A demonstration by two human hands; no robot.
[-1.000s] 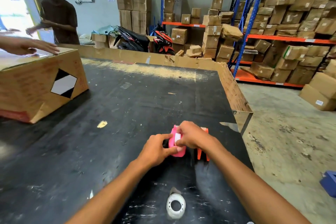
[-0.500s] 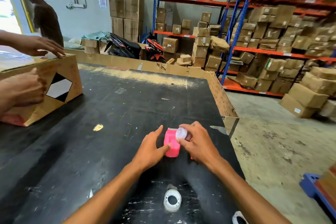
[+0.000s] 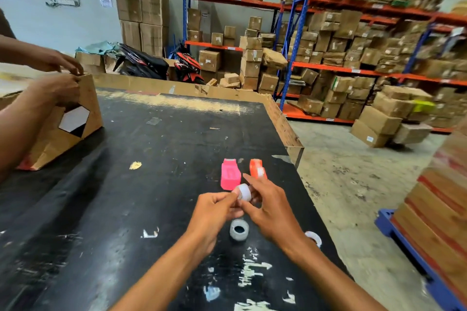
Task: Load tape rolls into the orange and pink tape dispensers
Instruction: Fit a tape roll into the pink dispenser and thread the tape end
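Above the black table (image 3: 151, 184), both hands pinch a white tape roll (image 3: 244, 192).

We saw the scene evenly and fairly brightly lit, with the strongest light washing in from nine to ten o'clock, where the frame edge bleached out, and a soft sheen lay across the black table (image 3: 156, 164) toward eight o'clock. Shadows were weak and diffuse, a faint one sitting under the cardboard box (image 3: 75, 134) at nine o'clock. Motion blur smeared the shelving (image 3: 379, 58) and cartons from one to four o'clock, wide-angle distortion bowed the uprights at the edges, and the centre stayed only moderately sharp.
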